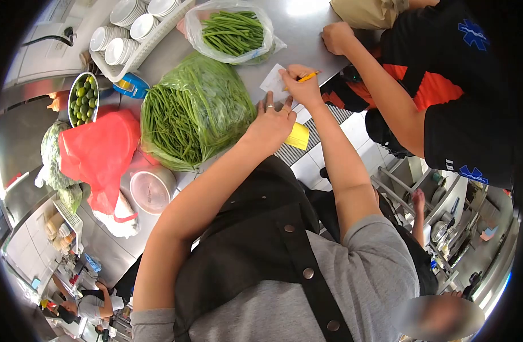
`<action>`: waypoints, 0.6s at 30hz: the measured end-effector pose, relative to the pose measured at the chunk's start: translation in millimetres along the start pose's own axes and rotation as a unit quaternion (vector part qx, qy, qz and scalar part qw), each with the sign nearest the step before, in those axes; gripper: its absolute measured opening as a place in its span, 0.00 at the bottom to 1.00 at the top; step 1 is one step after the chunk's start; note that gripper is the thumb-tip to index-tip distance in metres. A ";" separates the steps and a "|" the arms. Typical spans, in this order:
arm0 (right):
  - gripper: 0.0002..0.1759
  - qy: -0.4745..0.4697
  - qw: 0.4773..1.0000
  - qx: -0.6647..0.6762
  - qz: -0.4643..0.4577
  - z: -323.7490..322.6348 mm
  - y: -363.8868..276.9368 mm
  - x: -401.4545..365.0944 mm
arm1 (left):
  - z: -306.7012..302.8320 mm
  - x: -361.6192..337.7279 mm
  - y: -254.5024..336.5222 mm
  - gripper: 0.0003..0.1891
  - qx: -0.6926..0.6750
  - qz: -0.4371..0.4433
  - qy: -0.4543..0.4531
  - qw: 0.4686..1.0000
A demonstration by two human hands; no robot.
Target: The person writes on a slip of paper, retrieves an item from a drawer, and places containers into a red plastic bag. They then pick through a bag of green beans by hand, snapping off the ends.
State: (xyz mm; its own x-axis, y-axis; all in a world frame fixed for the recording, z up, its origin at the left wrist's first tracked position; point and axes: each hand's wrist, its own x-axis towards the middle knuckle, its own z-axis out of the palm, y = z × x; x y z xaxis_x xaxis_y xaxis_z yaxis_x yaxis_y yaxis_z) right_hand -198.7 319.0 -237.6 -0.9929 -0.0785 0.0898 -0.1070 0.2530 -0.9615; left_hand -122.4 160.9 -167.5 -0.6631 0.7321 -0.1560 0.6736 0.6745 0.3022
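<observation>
Steel kitchen counter [298,40] carries bagged green beans [193,117], limes [82,97], stacked plates [120,50].

The pencil [308,76] is yellow, like the notepad [299,137]; the beans [187,114] are green, the bag [99,151] red, the apron [256,239] black over a grey shirt [364,279], the plates [119,50] and paper [271,82] white.

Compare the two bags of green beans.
The big bag holds far more beans than the small bag. The big bag lies next to a red bag; the small bag lies next to a plate rack. Both are see-through plastic, lying on the steel table.
</observation>
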 end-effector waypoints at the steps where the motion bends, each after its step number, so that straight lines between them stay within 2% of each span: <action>1: 0.24 0.019 1.000 -0.001 0.003 -0.5 -1.1 1.4 | -1.4 -0.2 -0.2 0.22 0.001 0.000 0.008 1.000; 5: 0.24 0.021 0.998 -0.044 -0.030 3.4 -4.2 0.1 | -1.3 -0.7 -0.6 0.22 -0.011 -0.003 0.005 1.000; 8: 0.24 0.003 1.000 -0.030 -0.001 0.7 -2.0 1.0 | 1.5 1.2 -0.3 0.21 -0.007 -0.005 0.008 1.000; 11: 0.24 0.029 0.996 0.019 0.077 1.0 -4.2 0.8 | -0.4 0.4 -0.9 0.21 -0.003 -0.005 0.001 1.000; 14: 0.24 0.023 0.998 -0.040 -0.045 3.3 -4.3 1.8 | -0.3 0.0 -0.7 0.22 -0.007 -0.005 0.001 1.000; 18: 0.23 0.019 0.998 -0.047 -0.037 3.0 -5.9 1.3 | -0.2 0.2 -1.4 0.22 -0.016 -0.007 -0.001 1.000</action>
State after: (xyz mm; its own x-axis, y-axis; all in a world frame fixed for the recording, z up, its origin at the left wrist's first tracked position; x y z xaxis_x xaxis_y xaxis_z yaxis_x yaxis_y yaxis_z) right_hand -199.2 314.6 -232.5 -0.9833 -0.0631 0.1705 -0.1818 0.3382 -0.9233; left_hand -123.6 160.2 -167.8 -0.6716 0.7230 -0.1618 0.6537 0.6811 0.3297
